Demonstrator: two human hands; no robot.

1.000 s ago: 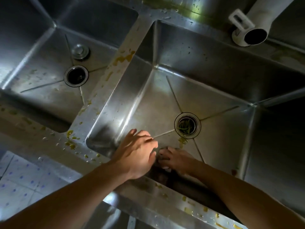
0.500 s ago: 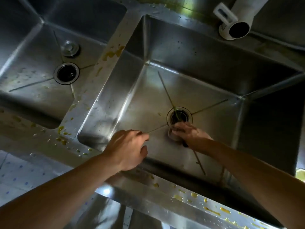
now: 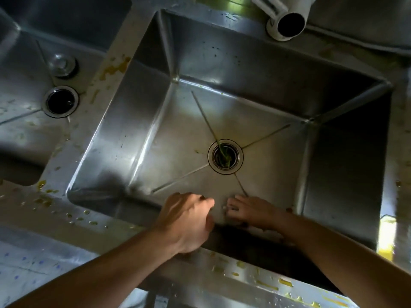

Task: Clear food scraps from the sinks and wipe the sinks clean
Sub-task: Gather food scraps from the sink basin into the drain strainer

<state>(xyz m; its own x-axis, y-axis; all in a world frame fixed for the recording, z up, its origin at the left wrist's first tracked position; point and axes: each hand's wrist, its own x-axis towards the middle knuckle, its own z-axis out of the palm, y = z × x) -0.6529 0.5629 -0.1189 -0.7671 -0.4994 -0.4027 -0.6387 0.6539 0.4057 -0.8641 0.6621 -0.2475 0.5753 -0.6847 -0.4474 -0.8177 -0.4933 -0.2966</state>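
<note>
The right sink (image 3: 222, 63) is a steel basin, and green scraps sit in its drain (image 3: 225, 156). My left hand (image 3: 186, 218) hangs over the basin's front edge with its fingers curled downward; its palm is hidden. My right hand (image 3: 251, 210) lies low on the sink floor near the front wall, fingertips touching the steel right beside my left hand. Yellow-green food scraps (image 3: 284, 282) dot the front rim, and more food scraps (image 3: 44, 196) lie at the corner by the divider (image 3: 115, 67). The left sink (image 3: 22, 134) has an open drain (image 3: 61, 101).
A round metal stopper (image 3: 63, 65) lies on the left sink's floor behind its drain. A white pipe (image 3: 287, 21) juts over the right sink's back rim. A bright yellow object (image 3: 387, 236) sits on the right rim. Tiled floor (image 3: 26, 270) shows at lower left.
My right hand has pulled back from the drain to the front of the sink floor, next to my left hand. The left hand has stayed at the front edge.
</note>
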